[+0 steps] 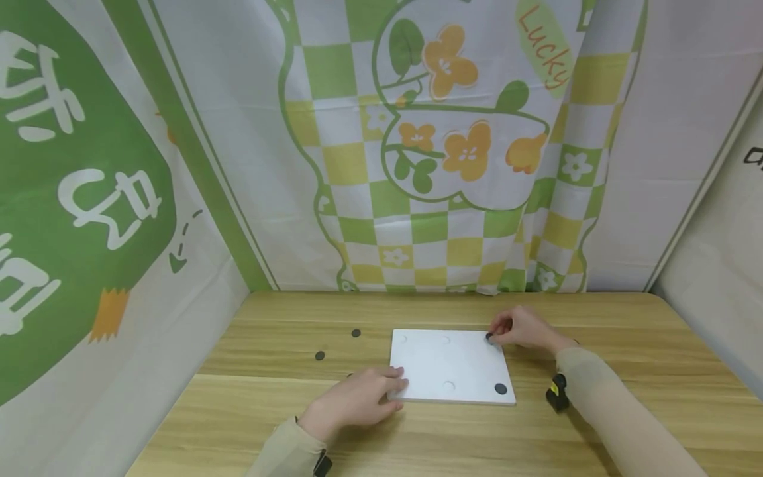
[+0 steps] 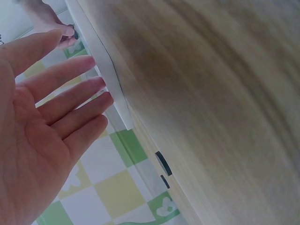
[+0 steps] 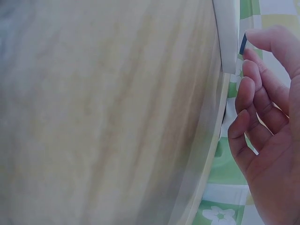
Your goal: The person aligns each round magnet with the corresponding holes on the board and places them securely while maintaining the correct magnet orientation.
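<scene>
A white board (image 1: 453, 364) with shallow round recesses lies flat on the table. My left hand (image 1: 360, 401) rests its fingertips on the board's left edge; in the left wrist view its fingers (image 2: 70, 96) are stretched out and hold nothing. Over the board's far right corner, my right hand (image 1: 523, 329) pinches a small black disc (image 1: 489, 337) between thumb and forefinger. The right wrist view shows that disc (image 3: 243, 43) edge-on, its other fingers loosely bent. Another black disc (image 1: 501, 389) sits at the board's near right corner.
On the wooden table (image 1: 280, 424), left of the board, lie a black disc (image 1: 356, 332) and a second dark disc (image 1: 320, 356). Small dark edges peek out behind the left hand and right wrist. A patterned curtain (image 1: 417, 232) hangs behind the table.
</scene>
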Demonstrator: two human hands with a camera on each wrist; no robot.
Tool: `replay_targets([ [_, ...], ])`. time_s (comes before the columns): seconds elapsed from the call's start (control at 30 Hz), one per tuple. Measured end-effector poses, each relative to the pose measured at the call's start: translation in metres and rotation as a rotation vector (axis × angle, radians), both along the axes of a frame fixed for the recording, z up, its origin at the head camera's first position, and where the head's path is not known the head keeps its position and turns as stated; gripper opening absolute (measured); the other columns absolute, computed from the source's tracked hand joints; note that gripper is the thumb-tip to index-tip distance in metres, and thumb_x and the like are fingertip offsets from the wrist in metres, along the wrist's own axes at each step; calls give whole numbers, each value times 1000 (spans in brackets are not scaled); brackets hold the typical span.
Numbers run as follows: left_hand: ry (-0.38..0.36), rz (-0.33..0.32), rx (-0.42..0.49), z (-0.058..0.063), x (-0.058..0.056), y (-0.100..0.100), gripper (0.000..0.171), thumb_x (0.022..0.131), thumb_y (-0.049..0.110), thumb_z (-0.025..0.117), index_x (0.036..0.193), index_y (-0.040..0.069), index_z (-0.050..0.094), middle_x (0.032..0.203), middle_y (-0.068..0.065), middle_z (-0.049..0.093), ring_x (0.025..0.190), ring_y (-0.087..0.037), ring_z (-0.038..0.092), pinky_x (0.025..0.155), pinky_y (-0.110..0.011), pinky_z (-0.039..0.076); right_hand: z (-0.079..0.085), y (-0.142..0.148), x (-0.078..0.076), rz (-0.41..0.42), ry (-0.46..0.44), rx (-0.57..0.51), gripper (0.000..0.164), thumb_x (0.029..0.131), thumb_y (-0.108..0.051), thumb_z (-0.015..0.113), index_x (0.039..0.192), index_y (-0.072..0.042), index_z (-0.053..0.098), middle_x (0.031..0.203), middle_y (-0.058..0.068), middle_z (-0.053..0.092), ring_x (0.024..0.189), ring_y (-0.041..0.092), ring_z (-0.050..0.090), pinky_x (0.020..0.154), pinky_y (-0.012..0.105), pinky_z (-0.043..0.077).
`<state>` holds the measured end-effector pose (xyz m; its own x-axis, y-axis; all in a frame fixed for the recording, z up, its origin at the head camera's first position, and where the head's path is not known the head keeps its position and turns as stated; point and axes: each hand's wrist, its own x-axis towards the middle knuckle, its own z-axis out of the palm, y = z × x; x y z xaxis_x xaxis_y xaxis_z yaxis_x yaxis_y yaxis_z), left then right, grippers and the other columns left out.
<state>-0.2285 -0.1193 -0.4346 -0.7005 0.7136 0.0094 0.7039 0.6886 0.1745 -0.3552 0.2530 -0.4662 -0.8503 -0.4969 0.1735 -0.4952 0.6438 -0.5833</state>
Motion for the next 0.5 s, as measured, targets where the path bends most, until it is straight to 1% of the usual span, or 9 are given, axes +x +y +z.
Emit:
replay_targets([
  [0.23,9,-7,4,0,-1,0,40,92,31,59,127,12,60,136,-7,55,125,-21,53,106,-34,44,0,0,0,7,4,6,13,76,-24,79,81,-14,71,70,-7,64,63,2,54,54,17,45],
  [0.5,18,-13,3,-2,-2,0,39,93,30,58,127,12,61,136,-8,55,125,-21,53,106,-33,44,1,-2,0,0,-37,11,14,75,-26,79,82,-17,71,71,-8,64,64,4,55,55,18,46],
])
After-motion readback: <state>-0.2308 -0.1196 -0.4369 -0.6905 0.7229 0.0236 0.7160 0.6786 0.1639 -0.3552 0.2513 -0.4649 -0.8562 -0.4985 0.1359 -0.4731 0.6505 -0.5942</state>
